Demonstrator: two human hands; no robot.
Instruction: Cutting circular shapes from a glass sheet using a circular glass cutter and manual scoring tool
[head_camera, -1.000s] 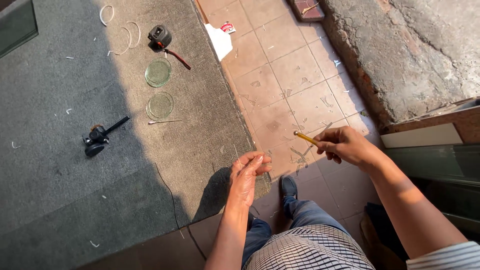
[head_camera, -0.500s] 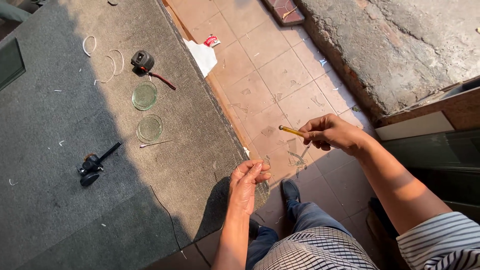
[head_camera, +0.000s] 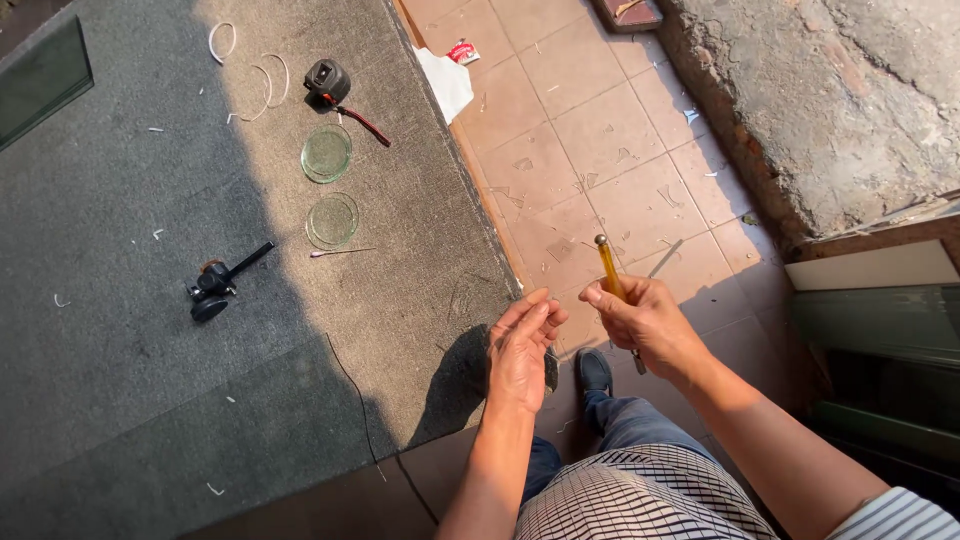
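Hands meet over the near edge of the grey carpeted desk (head_camera: 150, 330). The right hand (head_camera: 648, 322) has its fingers closed around a yellow-handled glass cutter (head_camera: 607, 268). The cutter points up and away, and its small metal head is at the far tip. The left hand (head_camera: 522, 347) is just left of it, with flat fingers held close together and holding nothing. The two hands are near each other but not touching.

To do this well, I think the cutter should be held firm but not squeezed hard, with its small head kept clear of the other hand's fingers.

Two round glass discs lie flat on the desk, farther off and to the left. One disc (head_camera: 327, 153) is far and the other disc (head_camera: 332, 220) is nearer, and they are just apart. A black tape measure (head_camera: 326, 79) sits beyond them. A small black tool (head_camera: 215, 285) lies to the left in the shade. Thin white strips (head_camera: 222, 40) curl at the far side.

No boxes, bowls or trays show here, so nothing is held inside anything. On the right is a tiled floor (head_camera: 600, 130), with the person's shoe (head_camera: 594, 371) on it.
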